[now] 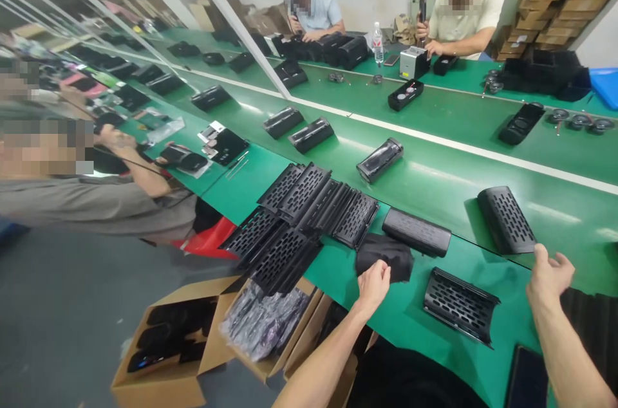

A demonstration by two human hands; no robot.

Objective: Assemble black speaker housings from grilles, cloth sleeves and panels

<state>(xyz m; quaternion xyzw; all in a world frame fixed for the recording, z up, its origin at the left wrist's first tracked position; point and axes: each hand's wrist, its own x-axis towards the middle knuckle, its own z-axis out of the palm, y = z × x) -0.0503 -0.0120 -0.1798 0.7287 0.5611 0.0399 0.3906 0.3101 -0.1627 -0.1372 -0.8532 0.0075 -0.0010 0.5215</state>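
Note:
My left hand point(374, 286) is closed on a piece of black cloth point(391, 257), pinching its near edge at the table's front. Beyond the cloth lies a black speaker housing point(418, 231). My right hand point(550, 276) has its fingers apart, with the fingertips at the near corner of a slotted black speaker shell point(506, 220); whether they touch it I cannot tell. Between my hands a slotted black cover point(461, 305) rests with its hollow side up. Several similar slotted covers point(299, 221) are piled left of the cloth.
Black speaker bodies point(380, 159) sit along the green conveyor belt point(434, 183). Cardboard boxes point(168, 343) with parts stand below at left. A dark phone-like slab point(527, 376) is near my right forearm. Two co-workers point(463, 15) sit opposite; others work at left.

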